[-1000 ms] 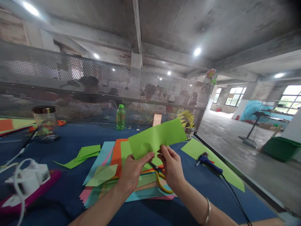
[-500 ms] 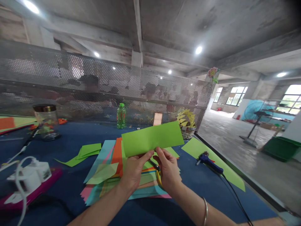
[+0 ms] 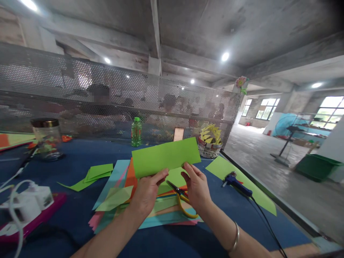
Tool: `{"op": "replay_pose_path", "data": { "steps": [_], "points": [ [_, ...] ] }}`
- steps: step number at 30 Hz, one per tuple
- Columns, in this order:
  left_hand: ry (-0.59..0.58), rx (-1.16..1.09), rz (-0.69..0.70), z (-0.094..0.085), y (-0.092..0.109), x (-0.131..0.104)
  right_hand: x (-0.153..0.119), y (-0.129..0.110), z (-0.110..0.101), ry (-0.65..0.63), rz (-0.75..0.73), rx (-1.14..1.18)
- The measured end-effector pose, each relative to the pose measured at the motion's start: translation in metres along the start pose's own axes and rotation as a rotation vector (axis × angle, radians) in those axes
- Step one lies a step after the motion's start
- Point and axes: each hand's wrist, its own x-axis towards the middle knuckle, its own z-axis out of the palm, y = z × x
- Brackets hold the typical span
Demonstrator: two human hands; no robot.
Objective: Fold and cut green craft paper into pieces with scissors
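Observation:
A bright green strip of paper [image 3: 165, 156] is held up above the table between both hands. My left hand [image 3: 149, 191] pinches its lower edge near the middle, thumb on the near face. Farther right, my right hand [image 3: 195, 181] grips the same lower edge between thumb and fingers. Below the hands, scissors with yellow handles [image 3: 185, 209] rest on a stack of coloured paper [image 3: 161, 218], their dark blades pointing up and left. Folded green paper pieces [image 3: 98, 172] lie to the left of the stack.
A blue glue gun [image 3: 238, 184] lies on a light green sheet [image 3: 264, 200] at right. Behind stand a green bottle [image 3: 136, 132], a phone [image 3: 178, 134], a basket with yellow paper [image 3: 210, 150] and a lidded jar [image 3: 47, 138]. Plugs fill a magenta power strip [image 3: 51, 215]. People sit beyond a perforated screen [image 3: 150, 93].
My right hand has slid rightward along the paper's lower edge, away from my left hand. More of the scissors shows between the hands. The view has shifted slightly.

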Motion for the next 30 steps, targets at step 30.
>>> {"op": "replay_pose_path", "data": {
  "steps": [30],
  "points": [
    [-0.089,0.168,0.122,-0.009,0.001,0.005,-0.013,0.009,0.008,-0.271,0.148,-0.122]
  ]
}}
